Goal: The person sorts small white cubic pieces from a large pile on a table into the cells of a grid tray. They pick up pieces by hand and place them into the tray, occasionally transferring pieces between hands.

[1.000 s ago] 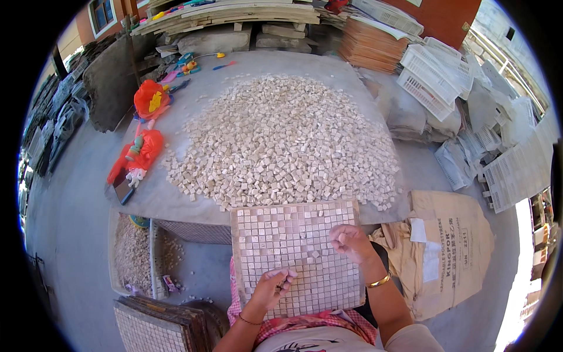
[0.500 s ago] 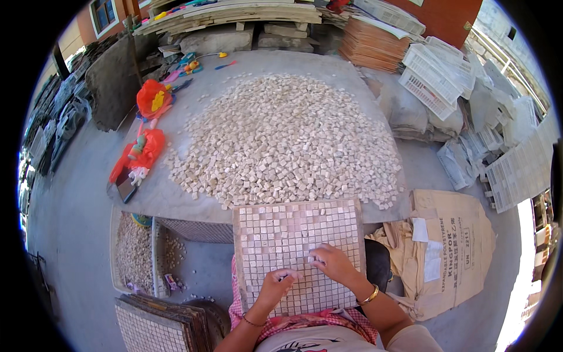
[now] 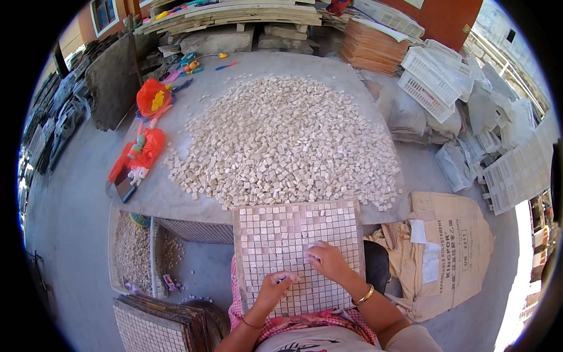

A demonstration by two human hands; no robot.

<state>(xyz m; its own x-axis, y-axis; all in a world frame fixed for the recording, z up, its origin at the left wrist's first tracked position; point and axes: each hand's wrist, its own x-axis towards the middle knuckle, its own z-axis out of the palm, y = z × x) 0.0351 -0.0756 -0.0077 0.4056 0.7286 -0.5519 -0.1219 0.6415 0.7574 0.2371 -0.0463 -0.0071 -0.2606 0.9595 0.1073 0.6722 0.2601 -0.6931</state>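
Note:
A square tray (image 3: 264,243) with a grid of cells lies across my lap, its far edge against the stone table. Pale square stone tiles fill most cells; several toward the far side look bare. My left hand (image 3: 277,289) is over the tray's near left part, fingers bent and thumb drawn in. To its right and farther up, my right hand (image 3: 329,261) bends its fingers down close to the tiles, near the middle of the grid. Whatever either hand pinches is too small to make out. A large heap of loose stone tiles (image 3: 287,141) spreads beyond the tray.
Red plastic bags (image 3: 149,146) and a phone (image 3: 125,186) lie on the table (image 3: 205,208) at the left. A white crate (image 3: 155,258) of tile pieces and stacked tile-filled trays (image 3: 149,328) stand at lower left. A flattened paper sack (image 3: 448,258) lies right; white plastic crates (image 3: 431,85) stand beyond.
My right hand has shifted slightly left and away from me over the grid. My left hand has hardly moved, and its fingers remain bent.

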